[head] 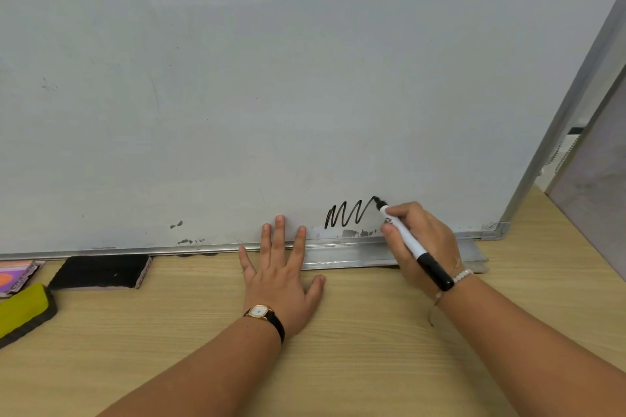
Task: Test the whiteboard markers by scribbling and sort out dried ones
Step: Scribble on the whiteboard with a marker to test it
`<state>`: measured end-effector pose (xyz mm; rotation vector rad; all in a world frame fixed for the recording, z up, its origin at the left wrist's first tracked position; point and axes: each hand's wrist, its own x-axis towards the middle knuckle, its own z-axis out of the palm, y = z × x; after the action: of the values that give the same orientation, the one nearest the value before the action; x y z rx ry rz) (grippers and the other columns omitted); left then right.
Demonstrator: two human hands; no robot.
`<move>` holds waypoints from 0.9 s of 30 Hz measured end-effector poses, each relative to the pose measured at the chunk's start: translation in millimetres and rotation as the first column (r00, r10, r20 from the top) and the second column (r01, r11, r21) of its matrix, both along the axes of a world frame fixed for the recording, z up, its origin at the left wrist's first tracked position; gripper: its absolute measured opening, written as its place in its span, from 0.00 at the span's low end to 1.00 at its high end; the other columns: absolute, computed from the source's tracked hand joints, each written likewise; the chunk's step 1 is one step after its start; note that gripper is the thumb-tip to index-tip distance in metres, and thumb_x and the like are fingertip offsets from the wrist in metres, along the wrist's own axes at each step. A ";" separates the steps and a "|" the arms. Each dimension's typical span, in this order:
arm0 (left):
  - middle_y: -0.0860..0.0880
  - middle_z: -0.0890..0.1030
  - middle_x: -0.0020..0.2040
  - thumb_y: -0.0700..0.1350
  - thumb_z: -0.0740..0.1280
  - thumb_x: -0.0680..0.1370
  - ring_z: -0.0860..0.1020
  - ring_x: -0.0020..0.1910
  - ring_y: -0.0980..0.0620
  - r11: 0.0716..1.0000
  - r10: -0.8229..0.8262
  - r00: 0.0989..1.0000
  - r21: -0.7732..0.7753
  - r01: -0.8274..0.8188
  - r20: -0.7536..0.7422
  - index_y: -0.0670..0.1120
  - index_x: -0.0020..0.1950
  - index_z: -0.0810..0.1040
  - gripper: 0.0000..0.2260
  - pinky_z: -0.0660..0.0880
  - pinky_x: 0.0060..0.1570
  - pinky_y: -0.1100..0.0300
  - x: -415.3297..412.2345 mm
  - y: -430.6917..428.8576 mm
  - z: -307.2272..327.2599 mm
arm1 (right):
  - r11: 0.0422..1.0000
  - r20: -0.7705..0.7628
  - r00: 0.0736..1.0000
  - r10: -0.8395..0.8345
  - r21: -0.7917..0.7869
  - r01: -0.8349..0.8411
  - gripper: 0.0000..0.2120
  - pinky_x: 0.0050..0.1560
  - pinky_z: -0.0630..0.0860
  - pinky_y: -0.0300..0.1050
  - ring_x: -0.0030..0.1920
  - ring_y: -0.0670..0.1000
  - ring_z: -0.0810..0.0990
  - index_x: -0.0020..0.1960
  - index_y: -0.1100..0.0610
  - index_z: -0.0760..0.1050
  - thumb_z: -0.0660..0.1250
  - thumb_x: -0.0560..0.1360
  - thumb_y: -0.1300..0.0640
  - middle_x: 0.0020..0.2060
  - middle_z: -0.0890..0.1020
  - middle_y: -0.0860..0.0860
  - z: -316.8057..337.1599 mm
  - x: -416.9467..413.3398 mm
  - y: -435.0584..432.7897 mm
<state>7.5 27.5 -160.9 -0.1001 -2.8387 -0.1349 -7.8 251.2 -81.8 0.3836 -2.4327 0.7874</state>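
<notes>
right hand (433, 234): fingers pinch marker (408, 242) | axis: tip up-left of fingers on whiteboard (305, 78), capped end down-right toward wrist | left hand (281, 278): flat, fingers straight, on worktop (338, 349)

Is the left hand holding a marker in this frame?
No, the left hand lies flat with its fingers spread and holds nothing; only the right hand grips the marker.

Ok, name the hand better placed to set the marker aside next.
Right. The right hand grips the marker, tip on the whiteboard; the left hand lies flat and empty on the table.
</notes>
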 end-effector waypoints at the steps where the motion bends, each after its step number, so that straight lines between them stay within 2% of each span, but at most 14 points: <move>1: 0.50 0.32 0.76 0.67 0.50 0.73 0.37 0.76 0.49 1.000 0.000 1.000 0.008 0.000 0.000 0.56 0.77 0.43 0.35 0.34 0.68 0.40 0.0 0.1 0.5 | 0.999 0.036 0.999 0.014 0.042 -0.016 0.19 0.29 0.61 0.29 0.31 0.43 0.72 0.52 0.56 0.76 0.55 0.74 0.44 0.34 0.75 0.43 -0.6 0.4 0.4; 3: 0.50 0.35 0.77 0.67 0.51 0.73 0.40 0.76 0.49 1.000 0.005 1.000 0.016 -0.006 0.010 0.56 0.77 0.44 0.36 0.36 0.68 0.39 0.7 0.2 0.2 | 0.980 0.116 0.993 0.036 0.189 -0.057 0.23 0.29 0.62 0.30 0.32 0.44 0.73 0.53 0.55 0.75 0.51 0.73 0.41 0.37 0.78 0.45 -8.8 0.4 1.3; 4: 0.49 0.36 0.77 0.67 0.51 0.73 0.41 0.76 0.49 1.000 0.007 1.000 0.021 -0.008 0.023 0.56 0.77 0.44 0.36 0.37 0.68 0.39 1.0 0.8 0.5 | 0.975 0.115 0.993 0.031 0.214 -0.055 0.24 0.29 0.62 0.31 0.33 0.45 0.73 0.53 0.54 0.75 0.50 0.73 0.40 0.37 0.79 0.46 -11.8 0.5 3.7; 6: 0.50 0.36 0.77 0.67 0.51 0.72 0.40 0.76 0.49 1.000 0.011 0.999 0.026 -0.012 0.051 0.55 0.76 0.43 0.36 0.38 0.68 0.39 0.6 0.9 1.2 | 0.993 0.076 0.997 -0.002 0.120 -0.008 0.22 0.29 0.61 0.31 0.32 0.44 0.72 0.52 0.55 0.76 0.52 0.73 0.41 0.35 0.76 0.44 -7.9 0.9 8.5; 8: 0.51 0.30 0.75 0.67 0.47 0.72 0.34 0.75 0.50 1.000 0.003 0.997 0.023 -0.005 0.074 0.57 0.76 0.39 0.36 0.33 0.68 0.40 1.3 0.8 5.3 | 0.999 0.007 1.000 -0.023 0.028 0.023 0.20 0.28 0.61 0.31 0.30 0.41 0.70 0.51 0.57 0.76 0.55 0.74 0.44 0.33 0.73 0.41 -4.1 0.8 12.7; 9: 0.52 0.26 0.73 0.68 0.44 0.71 0.31 0.74 0.51 1.000 -0.004 0.995 0.030 0.001 0.096 0.57 0.75 0.36 0.36 0.31 0.67 0.40 2.1 0.8 8.4 | 0.999 0.025 1.000 -0.013 0.034 0.012 0.20 0.28 0.62 0.31 0.30 0.42 0.71 0.52 0.56 0.76 0.54 0.74 0.43 0.32 0.73 0.41 -3.8 1.1 13.3; 12: 0.53 0.19 0.69 0.68 0.38 0.68 0.24 0.70 0.52 0.999 -0.004 0.986 0.054 -0.005 0.167 0.59 0.72 0.30 0.36 0.27 0.66 0.41 5.7 1.2 15.6 | 0.974 0.132 0.991 -0.007 0.226 -0.023 0.21 0.29 0.64 0.35 0.34 0.46 0.75 0.54 0.54 0.74 0.52 0.74 0.41 0.38 0.79 0.46 -12.8 1.7 16.5; 13: 0.53 0.19 0.68 0.68 0.38 0.68 0.24 0.70 0.52 0.998 -0.005 0.985 0.058 -0.005 0.170 0.59 0.72 0.30 0.36 0.26 0.66 0.42 6.1 1.9 17.9 | 0.974 0.135 0.991 -0.017 0.227 -0.014 0.22 0.29 0.64 0.35 0.34 0.46 0.75 0.54 0.54 0.75 0.52 0.74 0.41 0.38 0.79 0.47 -14.0 2.4 19.5; 16: 0.53 0.19 0.68 0.68 0.37 0.67 0.24 0.70 0.52 0.998 -0.008 0.982 0.056 -0.003 0.189 0.59 0.72 0.29 0.36 0.25 0.65 0.42 6.2 3.3 21.1 | 0.998 0.018 0.999 -0.051 0.041 0.050 0.20 0.28 0.64 0.33 0.31 0.43 0.72 0.52 0.57 0.76 0.55 0.74 0.43 0.33 0.75 0.43 -6.0 3.4 28.6; 17: 0.53 0.18 0.68 0.68 0.36 0.67 0.23 0.70 0.52 0.999 -0.010 0.981 0.053 0.000 0.192 0.59 0.71 0.28 0.36 0.25 0.65 0.42 6.4 3.4 20.8 | 0.998 0.011 0.998 -0.054 0.032 0.054 0.18 0.28 0.63 0.33 0.31 0.41 0.71 0.51 0.57 0.76 0.56 0.75 0.44 0.32 0.73 0.42 -4.0 4.4 30.2; 19: 0.53 0.19 0.68 0.69 0.37 0.68 0.23 0.70 0.52 0.999 -0.014 0.984 0.051 0.005 0.180 0.59 0.72 0.29 0.36 0.26 0.65 0.43 5.5 3.0 18.5 | 0.986 0.109 0.993 -0.054 0.165 0.035 0.14 0.30 0.65 0.36 0.32 0.42 0.73 0.53 0.56 0.75 0.59 0.77 0.47 0.34 0.76 0.43 -4.7 6.2 31.1; 21: 0.53 0.21 0.70 0.69 0.40 0.70 0.25 0.71 0.52 0.998 -0.013 0.989 0.061 0.004 0.146 0.59 0.74 0.33 0.36 0.26 0.65 0.43 5.3 1.9 16.5 | 0.965 0.188 0.979 -0.072 0.260 0.021 0.12 0.33 0.67 0.40 0.36 0.47 0.76 0.55 0.54 0.74 0.60 0.78 0.48 0.40 0.80 0.48 -8.6 5.2 34.1; 25: 0.53 0.20 0.69 0.69 0.39 0.69 0.23 0.70 0.52 0.998 -0.017 0.985 0.058 0.007 0.173 0.59 0.73 0.31 0.35 0.26 0.65 0.43 5.2 1.9 16.7 | 0.993 0.011 0.993 -0.115 0.025 0.115 0.19 0.29 0.64 0.34 0.31 0.45 0.73 0.52 0.57 0.76 0.56 0.74 0.44 0.33 0.76 0.44 0.6 5.1 41.7; 27: 0.53 0.20 0.69 0.69 0.39 0.69 0.23 0.70 0.52 0.998 -0.017 0.984 0.061 0.006 0.175 0.59 0.73 0.31 0.35 0.26 0.65 0.43 5.8 2.0 19.2 | 0.993 0.071 0.993 -0.099 0.071 0.094 0.17 0.28 0.64 0.35 0.31 0.44 0.73 0.52 0.56 0.76 0.57 0.75 0.44 0.34 0.77 0.45 1.0 6.4 42.7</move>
<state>13.3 29.5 -141.7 -0.0958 -3.0065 -0.2436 -1.3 293.9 -80.9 0.2641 -2.5317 0.6908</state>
